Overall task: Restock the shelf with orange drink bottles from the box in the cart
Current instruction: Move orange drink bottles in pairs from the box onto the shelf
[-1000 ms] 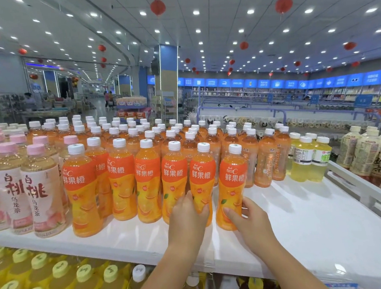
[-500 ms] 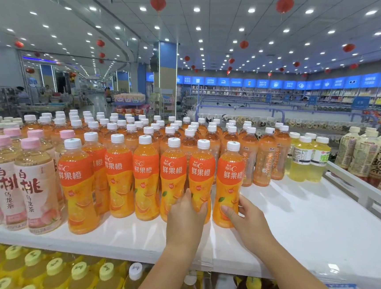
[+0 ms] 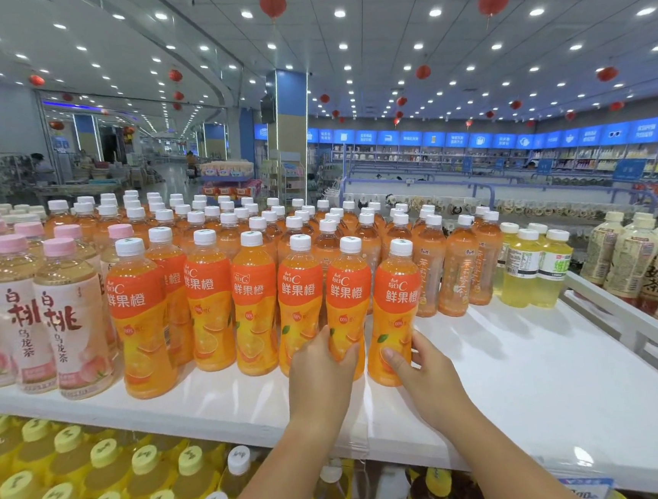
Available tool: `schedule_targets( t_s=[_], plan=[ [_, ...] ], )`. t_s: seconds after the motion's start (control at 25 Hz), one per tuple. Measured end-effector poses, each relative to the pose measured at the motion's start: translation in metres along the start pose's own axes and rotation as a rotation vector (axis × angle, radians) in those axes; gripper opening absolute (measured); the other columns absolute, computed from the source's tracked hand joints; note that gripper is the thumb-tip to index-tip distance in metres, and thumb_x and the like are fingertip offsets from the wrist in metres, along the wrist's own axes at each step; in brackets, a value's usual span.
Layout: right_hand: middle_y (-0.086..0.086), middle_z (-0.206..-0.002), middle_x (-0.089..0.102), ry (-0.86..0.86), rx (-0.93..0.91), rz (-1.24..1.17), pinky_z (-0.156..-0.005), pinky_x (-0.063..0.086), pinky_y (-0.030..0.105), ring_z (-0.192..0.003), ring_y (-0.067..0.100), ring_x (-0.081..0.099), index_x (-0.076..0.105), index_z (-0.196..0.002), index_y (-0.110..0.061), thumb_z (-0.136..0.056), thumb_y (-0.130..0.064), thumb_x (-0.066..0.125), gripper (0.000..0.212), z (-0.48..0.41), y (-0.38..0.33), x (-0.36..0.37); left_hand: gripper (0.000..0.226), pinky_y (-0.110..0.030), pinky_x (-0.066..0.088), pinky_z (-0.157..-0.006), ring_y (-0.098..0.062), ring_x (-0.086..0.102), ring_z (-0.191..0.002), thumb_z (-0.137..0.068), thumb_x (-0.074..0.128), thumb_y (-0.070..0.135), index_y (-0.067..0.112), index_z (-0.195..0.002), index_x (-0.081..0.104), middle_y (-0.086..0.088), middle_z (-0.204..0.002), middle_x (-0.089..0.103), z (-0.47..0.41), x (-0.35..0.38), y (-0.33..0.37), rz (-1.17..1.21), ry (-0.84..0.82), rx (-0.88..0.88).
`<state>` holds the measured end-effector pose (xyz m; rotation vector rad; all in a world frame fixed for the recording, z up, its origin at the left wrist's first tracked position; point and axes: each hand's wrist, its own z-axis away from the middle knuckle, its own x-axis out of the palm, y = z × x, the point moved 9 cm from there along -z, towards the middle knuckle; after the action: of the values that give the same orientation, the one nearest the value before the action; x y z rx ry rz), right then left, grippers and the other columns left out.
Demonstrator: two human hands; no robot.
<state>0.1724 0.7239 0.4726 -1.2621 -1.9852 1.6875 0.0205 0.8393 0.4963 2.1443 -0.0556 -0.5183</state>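
Several orange drink bottles with white caps and red-orange labels stand in a front row on the white shelf (image 3: 530,383). My left hand (image 3: 322,369) wraps the lower part of one orange bottle (image 3: 347,287), second from the row's right end. My right hand (image 3: 421,368) grips the base of the rightmost orange bottle (image 3: 397,295), which leans slightly right. More orange bottles (image 3: 238,233) fill the rows behind. The box and the cart are out of view.
Peach tea bottles with pink caps (image 3: 71,323) stand to the left. Pale orange bottles (image 3: 456,270), yellow-green bottles (image 3: 536,271) and milk tea bottles (image 3: 646,261) stand to the right. A lower shelf holds yellow-capped bottles (image 3: 101,488). Bare shelf surface lies right of my hands.
Both hands stay on the same two bottles and have pushed them slightly further back on the shelf; my view has shifted a little.
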Motion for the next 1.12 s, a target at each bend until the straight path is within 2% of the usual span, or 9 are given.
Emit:
schedule_targets(
  t_s=[0.08, 0.2, 0.32, 0.56, 0.72, 0.8, 0.88, 1.0, 1.12],
  plan=[
    [-0.024, -0.112, 0.068, -0.010, 0.003, 0.014, -0.074, 0.048, 0.011, -0.098, -0.011, 0.064, 0.057, -0.121, -0.038, -0.097, -0.039, 0.059, 0.024, 0.001, 0.000, 0.001, 0.011, -0.020, 0.054, -0.073, -0.001, 0.066, -0.084, -0.093, 0.069, 0.036, 0.029, -0.101, 0.072, 0.021, -0.087, 0.071, 0.003, -0.002, 0.002, 0.047, -0.027, -0.028],
    [-0.018, -0.117, 0.068, -0.054, 0.041, 0.032, -0.089, 0.052, 0.025, -0.106, 0.002, 0.065, 0.056, -0.123, -0.036, -0.096, -0.052, 0.054, 0.031, 0.002, 0.006, 0.002, 0.009, -0.016, 0.046, -0.071, 0.004, 0.061, -0.085, -0.096, 0.063, 0.031, 0.030, -0.104, 0.069, 0.025, -0.090, 0.067, 0.007, -0.005, 0.001, 0.076, -0.083, -0.065],
    [-0.018, -0.123, 0.067, -0.106, 0.072, 0.044, -0.103, 0.050, 0.038, -0.112, 0.002, 0.063, 0.055, -0.129, -0.034, -0.090, -0.069, 0.048, 0.053, 0.007, 0.008, 0.002, 0.020, -0.020, 0.046, -0.075, -0.005, 0.064, -0.094, -0.099, 0.057, 0.035, 0.026, -0.113, 0.069, 0.016, -0.099, 0.070, 0.009, -0.004, 0.001, 0.102, -0.160, -0.094],
    [-0.014, -0.136, 0.057, -0.123, 0.127, 0.030, -0.103, 0.039, 0.028, -0.119, 0.002, 0.055, 0.048, -0.136, -0.035, -0.095, -0.063, 0.043, 0.050, 0.029, -0.007, -0.004, 0.037, -0.025, 0.038, -0.095, -0.009, 0.056, -0.118, -0.104, 0.044, 0.045, 0.032, -0.136, 0.055, 0.018, -0.125, 0.061, 0.024, 0.000, 0.020, 0.215, -0.356, -0.132],
    [-0.013, -0.137, 0.050, -0.111, 0.163, 0.021, -0.109, 0.035, 0.031, -0.124, 0.008, 0.048, 0.044, -0.144, -0.025, -0.096, -0.062, 0.042, 0.061, 0.045, -0.014, -0.008, 0.034, -0.024, 0.034, -0.094, -0.011, 0.055, -0.121, -0.104, 0.042, 0.047, 0.029, -0.130, 0.056, 0.019, -0.119, 0.057, 0.037, -0.007, 0.026, 0.199, -0.457, -0.162],
    [-0.011, -0.142, 0.049, -0.058, 0.174, 0.012, -0.113, 0.035, 0.036, -0.127, 0.010, 0.046, 0.044, -0.146, -0.023, -0.091, -0.069, 0.045, 0.072, 0.053, -0.014, -0.016, 0.051, -0.023, 0.030, -0.098, -0.013, 0.048, -0.131, -0.103, 0.040, 0.052, 0.021, -0.142, 0.048, 0.017, -0.130, 0.049, 0.050, -0.006, 0.025, 0.181, -0.519, -0.176],
    [-0.006, -0.148, 0.046, 0.007, 0.188, 0.017, -0.113, 0.035, 0.036, -0.131, 0.012, 0.044, 0.042, -0.149, -0.021, -0.096, -0.059, 0.046, 0.065, 0.064, -0.016, -0.026, 0.070, -0.027, 0.030, -0.108, -0.013, 0.040, -0.141, -0.098, 0.040, 0.064, 0.019, -0.151, 0.041, 0.013, -0.151, 0.043, 0.060, -0.005, 0.025, 0.202, -0.561, -0.162],
    [-0.006, -0.153, 0.042, 0.049, 0.185, 0.112, -0.109, 0.031, 0.028, -0.140, 0.014, 0.040, 0.039, -0.151, -0.023, -0.101, -0.051, 0.043, 0.058, 0.088, -0.020, -0.041, 0.082, -0.036, 0.029, -0.118, -0.008, 0.039, -0.140, -0.089, 0.038, 0.077, 0.026, -0.153, 0.039, 0.012, -0.155, 0.042, 0.082, -0.004, 0.036, 0.267, -0.640, -0.177],
    [-0.009, -0.154, 0.042, 0.073, 0.174, 0.209, -0.104, 0.029, 0.024, -0.139, 0.008, 0.038, 0.037, -0.151, -0.030, -0.100, -0.055, 0.041, 0.057, 0.116, -0.026, -0.053, 0.066, -0.024, 0.026, -0.109, 0.001, 0.036, -0.129, -0.098, 0.039, 0.063, 0.027, -0.153, 0.037, 0.016, -0.151, 0.041, 0.107, -0.001, 0.050, 0.339, -0.709, -0.151]
  ],
)
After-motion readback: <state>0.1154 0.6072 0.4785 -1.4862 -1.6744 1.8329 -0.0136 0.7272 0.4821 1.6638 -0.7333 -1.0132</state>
